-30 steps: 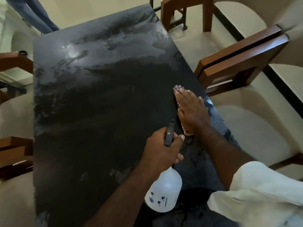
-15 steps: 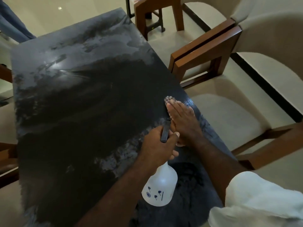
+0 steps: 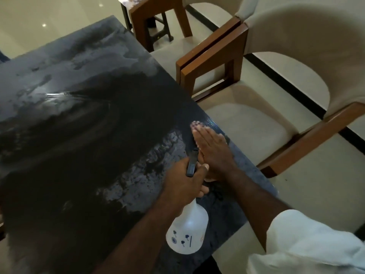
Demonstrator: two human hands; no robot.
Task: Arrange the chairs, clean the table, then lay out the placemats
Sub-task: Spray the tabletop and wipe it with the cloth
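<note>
A black table (image 3: 83, 123) fills the left of the head view, with wet, streaky patches across its top. My right hand (image 3: 212, 153) lies flat with straight fingers near the table's right edge, pressing a checked cloth (image 3: 196, 124) whose tip shows beyond the fingertips. My left hand (image 3: 184, 183) grips the neck of a white spray bottle (image 3: 187, 232) with a black nozzle, held just left of the right hand above the table. Most of the cloth is hidden under the palm.
Two cream upholstered chairs with brown wooden arms (image 3: 213, 56) stand close along the table's right side. A wooden stool (image 3: 156, 18) stands on the cream tiled floor beyond the table's far corner.
My right hand with the cloth has slid back toward me along the right edge. The view has swung right, so more of the chairs shows. The left hand keeps hold of the bottle.
</note>
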